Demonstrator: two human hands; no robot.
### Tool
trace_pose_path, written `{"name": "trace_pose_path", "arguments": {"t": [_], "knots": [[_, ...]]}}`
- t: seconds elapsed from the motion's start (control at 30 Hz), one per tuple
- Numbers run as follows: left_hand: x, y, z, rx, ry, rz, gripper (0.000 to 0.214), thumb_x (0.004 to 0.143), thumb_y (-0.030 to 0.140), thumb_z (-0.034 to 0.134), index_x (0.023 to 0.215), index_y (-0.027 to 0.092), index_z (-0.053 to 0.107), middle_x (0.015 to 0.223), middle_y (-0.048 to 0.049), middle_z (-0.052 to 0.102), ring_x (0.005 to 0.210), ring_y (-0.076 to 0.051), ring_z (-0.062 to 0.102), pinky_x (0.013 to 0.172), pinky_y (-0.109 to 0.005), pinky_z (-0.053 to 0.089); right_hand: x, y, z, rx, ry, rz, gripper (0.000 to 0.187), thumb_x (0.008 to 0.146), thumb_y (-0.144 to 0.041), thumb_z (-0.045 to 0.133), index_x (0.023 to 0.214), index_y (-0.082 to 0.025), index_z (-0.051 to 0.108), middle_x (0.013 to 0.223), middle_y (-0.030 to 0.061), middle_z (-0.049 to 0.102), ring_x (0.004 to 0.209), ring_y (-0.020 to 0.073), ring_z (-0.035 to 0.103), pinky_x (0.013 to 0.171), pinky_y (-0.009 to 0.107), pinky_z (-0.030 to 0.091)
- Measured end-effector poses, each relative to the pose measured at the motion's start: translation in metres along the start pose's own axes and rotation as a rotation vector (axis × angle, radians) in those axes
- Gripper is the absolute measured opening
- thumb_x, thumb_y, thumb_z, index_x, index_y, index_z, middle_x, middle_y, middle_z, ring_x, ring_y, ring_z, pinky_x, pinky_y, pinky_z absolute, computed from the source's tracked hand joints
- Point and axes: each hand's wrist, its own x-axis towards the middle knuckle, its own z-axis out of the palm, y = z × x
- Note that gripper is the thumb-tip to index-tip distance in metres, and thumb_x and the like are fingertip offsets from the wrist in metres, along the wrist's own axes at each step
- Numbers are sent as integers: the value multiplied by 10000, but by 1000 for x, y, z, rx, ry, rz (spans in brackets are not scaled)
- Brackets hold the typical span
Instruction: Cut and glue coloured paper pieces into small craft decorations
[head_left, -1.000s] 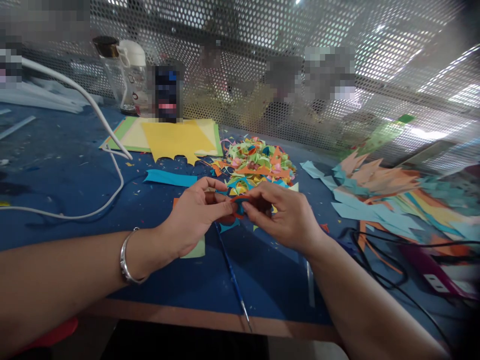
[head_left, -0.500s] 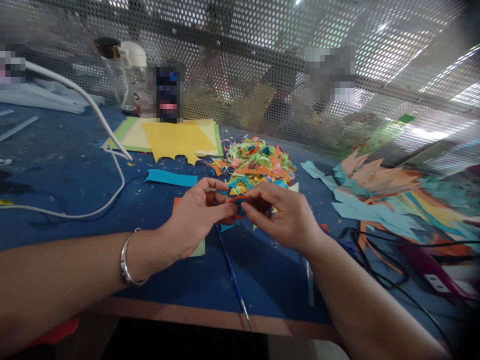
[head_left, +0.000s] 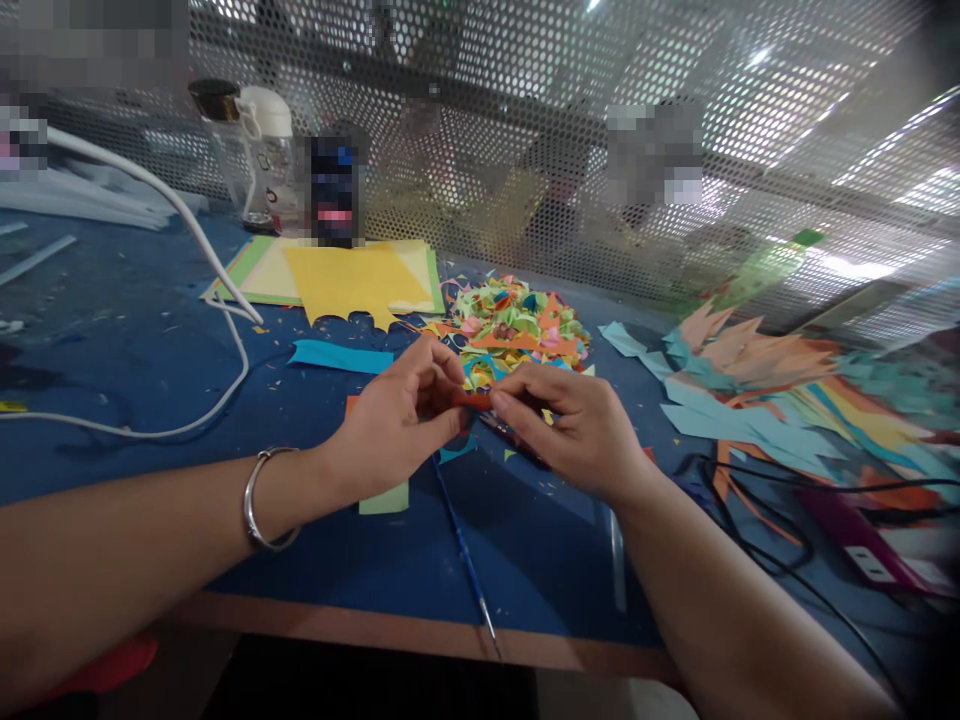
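Observation:
Between my two hands is a small orange piece of paper (head_left: 475, 400), with fingertips pinching it from both sides. My left hand (head_left: 405, 420), with a silver bangle at the wrist, grips its left end between thumb and fingers. My right hand (head_left: 574, 430) pinches the right end; its other fingers curl inward. Much of the piece is hidden by the fingers. Just beyond lies a heap of colourful paper scraps (head_left: 517, 315). Below the hands, a thin blue-handled tool (head_left: 463, 545) with a metal tip lies on the table. A pale green paper (head_left: 384, 498) sits under my left hand.
A blue paper strip (head_left: 341, 357) and yellow cut paper (head_left: 352, 280) lie at left. Bottles (head_left: 262, 160) stand by the perforated metal screen (head_left: 480, 150). At right are folded papers (head_left: 757, 350), black cables (head_left: 780, 485) and a purple power strip (head_left: 862, 545). A white cable (head_left: 150, 170) arches at left.
The orange paper has been turned in my fingers, so less of its blue side shows. My left fingers have risen slightly and bent more; my right hand has barely moved.

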Motion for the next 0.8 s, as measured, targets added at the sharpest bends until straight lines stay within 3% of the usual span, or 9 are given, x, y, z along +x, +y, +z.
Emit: {"name": "trace_pose_path", "arguments": {"t": [0.17, 0.53, 0.8], "knots": [[-1, 6, -3, 154, -91, 78, 88, 839, 167, 611, 918, 199, 590, 836, -8, 617, 738, -119, 623, 716, -263, 507, 1, 0, -2, 2, 7, 47, 197, 918, -215, 534, 756, -168, 637, 643, -9, 565, 566, 98, 482, 536, 234, 376], [7, 0, -2, 2, 51, -11, 112, 710, 171, 714, 774, 169, 622, 730, 8, 626, 665, -109, 590, 651, -248, 490, 2, 2, 1, 29, -62, 125, 194, 908, -351, 600, 841, -172, 638, 678, -8, 593, 544, 91, 486, 510, 223, 391], [16, -13, -10, -51, 113, -25, 154, 721, 169, 746, 750, 168, 595, 686, 21, 614, 619, -88, 579, 629, -245, 475, -9, 19, -30, -320, -131, 229, 169, 883, -351, 603, 838, -200, 663, 690, 6, 649, 555, 128, 542, 535, 261, 382]]}}
